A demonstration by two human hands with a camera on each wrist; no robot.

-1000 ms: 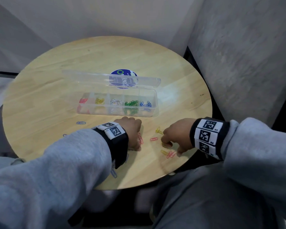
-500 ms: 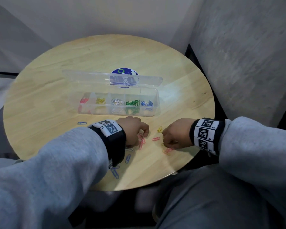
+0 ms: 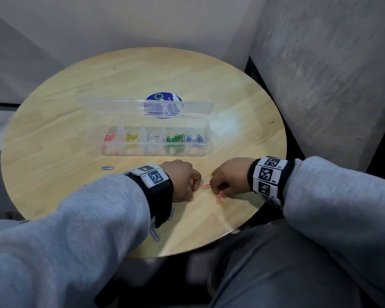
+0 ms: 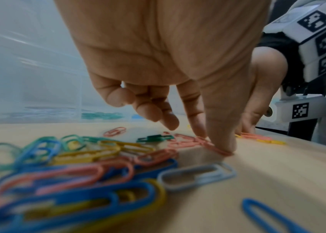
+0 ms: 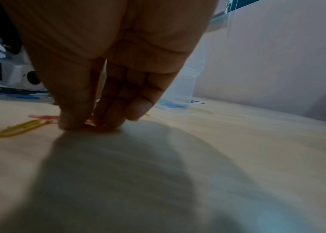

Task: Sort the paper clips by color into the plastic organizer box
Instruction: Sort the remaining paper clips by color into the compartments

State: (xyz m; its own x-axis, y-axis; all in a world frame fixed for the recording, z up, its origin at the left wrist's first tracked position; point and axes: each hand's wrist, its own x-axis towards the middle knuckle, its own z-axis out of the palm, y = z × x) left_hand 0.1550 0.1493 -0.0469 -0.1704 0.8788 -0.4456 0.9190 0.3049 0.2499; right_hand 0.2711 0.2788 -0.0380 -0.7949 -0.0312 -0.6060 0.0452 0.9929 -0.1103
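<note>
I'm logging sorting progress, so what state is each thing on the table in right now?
Clear plastic organizer box: lid open, red, yellow, white, green and blue clips sorted in separate compartments.
Loose pile of coloured paper clips: unsorted on the round wooden table.
Left hand: thumb and finger tips on a pink paper clip lying on the table.
Right hand: fingertips down on a pink clip; grip unclear.

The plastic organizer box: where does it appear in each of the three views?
Head: centre of the picture, lid open, plastic organizer box.
Left wrist: left background, blurred.
Right wrist: only part of it, just right of the right hand, blurred.
Shared landmark: the wooden table it stands on.
</note>
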